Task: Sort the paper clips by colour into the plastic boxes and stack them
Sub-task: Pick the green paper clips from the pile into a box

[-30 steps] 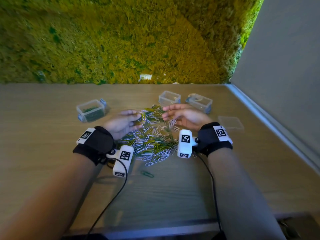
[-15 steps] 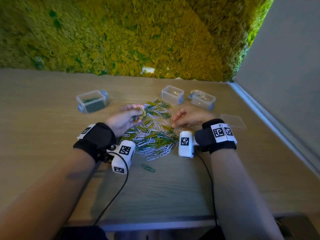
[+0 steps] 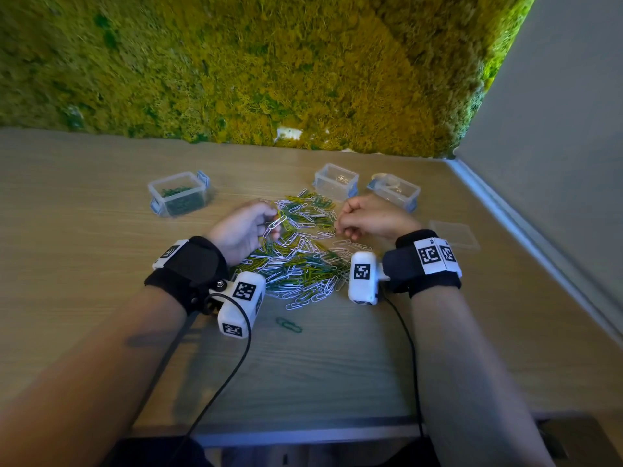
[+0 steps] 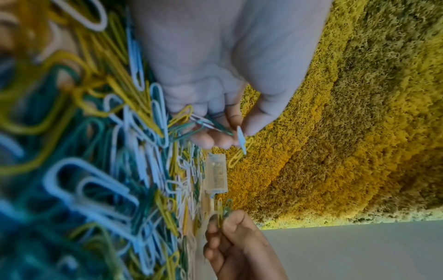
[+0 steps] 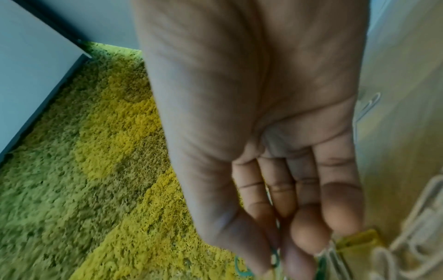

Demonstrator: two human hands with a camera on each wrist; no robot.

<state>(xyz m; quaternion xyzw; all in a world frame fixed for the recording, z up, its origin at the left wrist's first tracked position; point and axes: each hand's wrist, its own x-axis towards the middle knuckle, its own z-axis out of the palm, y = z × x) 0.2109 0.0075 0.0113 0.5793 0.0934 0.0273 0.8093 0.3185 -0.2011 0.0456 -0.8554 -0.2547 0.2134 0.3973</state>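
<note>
A heap of white, yellow and green paper clips [image 3: 300, 254] lies mid-table between my hands. My left hand [image 3: 246, 227] is at its left edge, fingers curled, pinching a white clip linked with a yellow one [image 4: 241, 144] and holding green clips in the palm. My right hand [image 3: 367, 217] is at the heap's right edge, fingers curled, pinching green and yellow clips [image 4: 223, 210]. A plastic box with green clips [image 3: 178, 197] stands at the back left. Two more clear boxes [image 3: 335, 180] [image 3: 394, 190] stand behind the heap.
A clear lid [image 3: 453, 232] lies flat to the right of my right hand. One green clip [image 3: 288, 325] lies alone in front of the heap. A moss wall [image 3: 269, 69] closes the table's far edge and a grey wall [image 3: 556, 129] its right side.
My right hand has curled from flat fingers over the heap into a pinch on clips at its right edge. My left hand has lifted linked clips off the heap.
</note>
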